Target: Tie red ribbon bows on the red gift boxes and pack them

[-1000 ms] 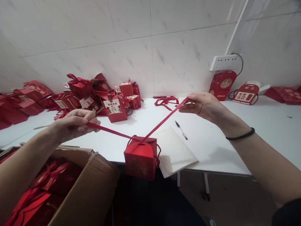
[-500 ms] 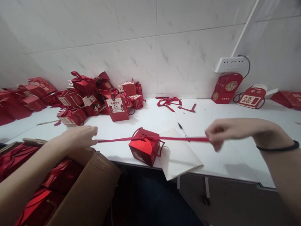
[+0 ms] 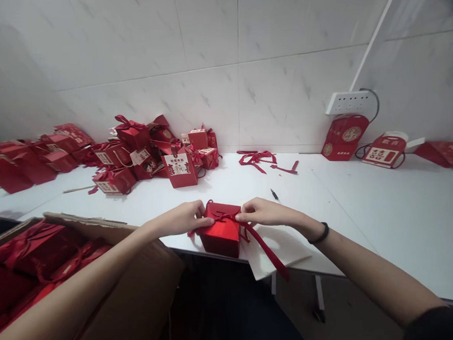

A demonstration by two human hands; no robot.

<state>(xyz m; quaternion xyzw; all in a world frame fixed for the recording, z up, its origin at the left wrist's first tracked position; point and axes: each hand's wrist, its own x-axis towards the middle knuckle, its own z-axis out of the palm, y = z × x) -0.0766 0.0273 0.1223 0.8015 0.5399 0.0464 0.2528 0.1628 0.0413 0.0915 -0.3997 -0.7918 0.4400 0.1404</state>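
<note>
A red gift box (image 3: 220, 239) stands at the table's front edge, with a dark red ribbon (image 3: 264, 248) knotted across its top. My left hand (image 3: 193, 216) is closed at the box's left side, thumb and fingers pinching the ribbon close to the knot. On the other side, my right hand (image 3: 255, 211) pinches the ribbon just right of the knot. One ribbon end hangs from there over the white paper (image 3: 284, 247) and past the table edge. The paper lies partly beneath the right forearm.
An open cardboard box (image 3: 152, 272) full of red gift boxes stands at the lower left. Decorated red boxes (image 3: 180, 171) are piled along the wall. Ribbon scraps (image 3: 256, 159), a pen (image 3: 274, 194) and a power strip (image 3: 348, 102) lie farther back or hang on the wall.
Both hands have come inward from far apart, where they held the ribbon stretched straight, to the knot on the box. The right end of the ribbon now hangs loose.
</note>
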